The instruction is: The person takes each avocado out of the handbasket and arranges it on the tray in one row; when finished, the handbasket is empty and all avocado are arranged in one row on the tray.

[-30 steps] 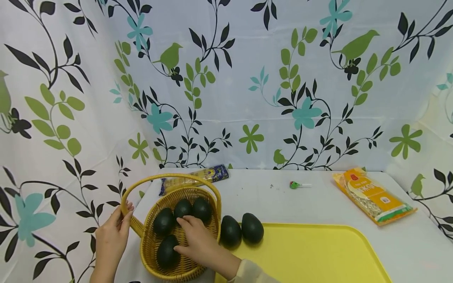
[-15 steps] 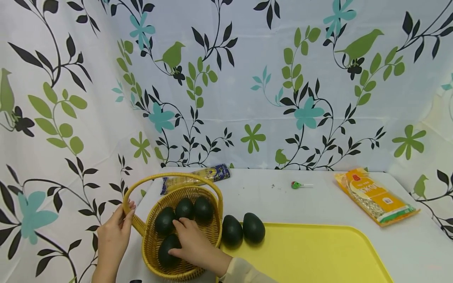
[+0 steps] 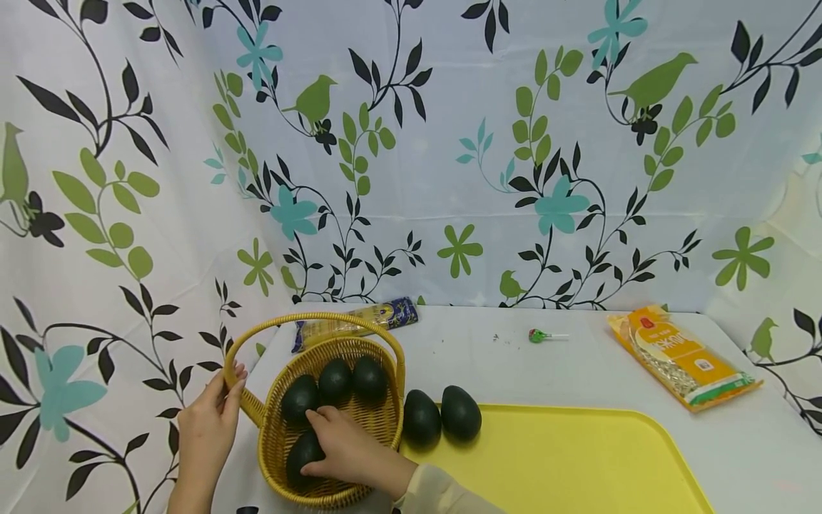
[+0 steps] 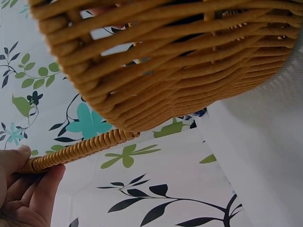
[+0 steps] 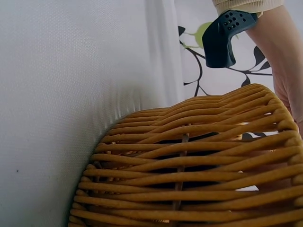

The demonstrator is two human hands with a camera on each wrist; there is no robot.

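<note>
Through the head camera I saw the person's right hand (image 3: 353,444) reaching into the wicker basket (image 3: 270,446), over the nearest avocado (image 3: 299,457). That avocado lay low in the basket's left half, its right side partly hidden by the hand, with the thumb over its near part and the fingers at its far end. I could not tell whether they were clasping it or merely spread about it; my right wrist view showed mostly weave. Just beyond the fingertips sat a second avocado (image 3: 299,398), and two more, one at the middle (image 3: 335,382) and one at the right (image 3: 369,378), lay along the basket's far side. The left hand (image 3: 207,421) gripped the handle (image 3: 308,318), thumb and fingers pinched about it, as my left wrist view confirmed. Outside, just right of the basket, a pair of avocados (image 3: 461,414) lay at the far left corner of the yellow tray (image 3: 559,457).
</note>
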